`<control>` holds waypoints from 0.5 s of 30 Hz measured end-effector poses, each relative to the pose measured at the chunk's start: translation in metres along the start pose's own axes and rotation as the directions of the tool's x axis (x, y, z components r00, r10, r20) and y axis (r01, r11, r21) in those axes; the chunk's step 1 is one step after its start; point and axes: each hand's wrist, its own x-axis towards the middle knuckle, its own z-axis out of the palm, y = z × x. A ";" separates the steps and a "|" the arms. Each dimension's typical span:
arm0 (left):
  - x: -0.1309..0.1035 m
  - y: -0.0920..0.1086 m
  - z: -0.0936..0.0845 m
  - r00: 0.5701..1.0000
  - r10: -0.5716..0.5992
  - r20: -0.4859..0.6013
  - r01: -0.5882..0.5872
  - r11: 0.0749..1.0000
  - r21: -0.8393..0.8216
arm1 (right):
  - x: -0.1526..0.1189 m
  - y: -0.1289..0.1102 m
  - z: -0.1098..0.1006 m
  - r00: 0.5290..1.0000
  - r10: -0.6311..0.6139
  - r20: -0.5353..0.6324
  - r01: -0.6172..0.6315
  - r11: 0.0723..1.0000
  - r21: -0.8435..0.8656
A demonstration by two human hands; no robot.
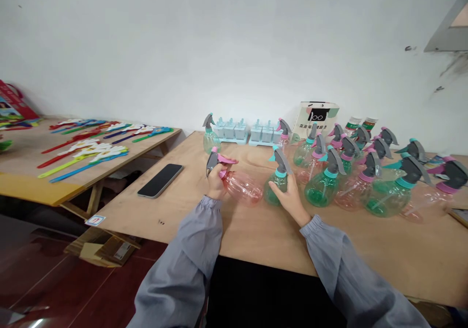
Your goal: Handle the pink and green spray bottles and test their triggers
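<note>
My left hand (218, 182) is wrapped round the neck of a pink spray bottle (244, 187), which is tilted on its side with its grey and pink head to the left. Beside its base stands a green spray bottle (276, 184) with a grey and teal head. My right hand (288, 191) is closed on the right side of that green bottle, thumb across its front. Several more green and pink spray bottles (321, 187) stand close together to the right of my right hand.
A phone (160, 181) lies on the wooden table (146, 223) at the left. At the back are light-blue moulds (234, 132), a printed paper bag (310, 116) and another green spray bottle (211, 140). Colourful long-handled items (87, 157) cover a second table (22, 184) on the left.
</note>
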 end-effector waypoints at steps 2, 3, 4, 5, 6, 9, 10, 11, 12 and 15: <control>-0.001 0.002 -0.001 0.997 0.078 -0.021 -0.078 0.997 -0.016 | 0.000 0.000 0.000 1.000 0.001 0.001 -0.001 1.000 -0.002; -0.001 0.003 -0.002 0.996 0.088 -0.013 -0.088 0.996 -0.019 | 0.000 0.000 0.000 1.000 0.002 -0.001 -0.002 1.000 -0.004; -0.001 0.003 -0.002 0.997 0.075 0.007 -0.074 0.997 -0.019 | 0.000 0.001 0.000 1.000 0.003 -0.003 -0.003 1.000 -0.007; 0.000 0.004 -0.002 0.999 0.045 0.030 -0.045 0.999 -0.015 | 0.000 0.001 0.000 1.000 0.004 -0.006 -0.004 1.000 -0.008; 0.000 0.004 -0.002 0.998 0.007 0.055 -0.007 1.000 -0.004 | 0.000 0.001 0.000 1.000 0.005 -0.008 -0.005 1.000 -0.010; -0.001 0.003 0.001 0.990 -0.084 0.116 0.079 0.996 0.046 | 0.000 0.001 0.000 1.000 0.007 -0.006 -0.007 1.000 -0.014; -0.002 0.003 0.001 0.989 -0.088 0.118 0.082 0.995 0.056 | 0.000 0.000 0.000 1.000 0.007 -0.003 -0.007 1.000 -0.014; -0.003 0.003 0.002 0.990 -0.080 0.112 0.074 0.995 0.061 | 0.000 0.000 0.000 1.000 0.008 0.001 -0.008 1.000 -0.012; -0.004 0.003 0.002 0.993 -0.062 0.101 0.056 0.997 0.061 | 0.000 0.000 0.000 1.000 0.009 0.003 -0.009 1.000 -0.009; -0.006 0.006 0.001 0.991 -0.003 0.133 -0.008 0.997 0.080 | 0.000 0.001 0.001 1.000 0.009 0.005 -0.009 1.000 -0.006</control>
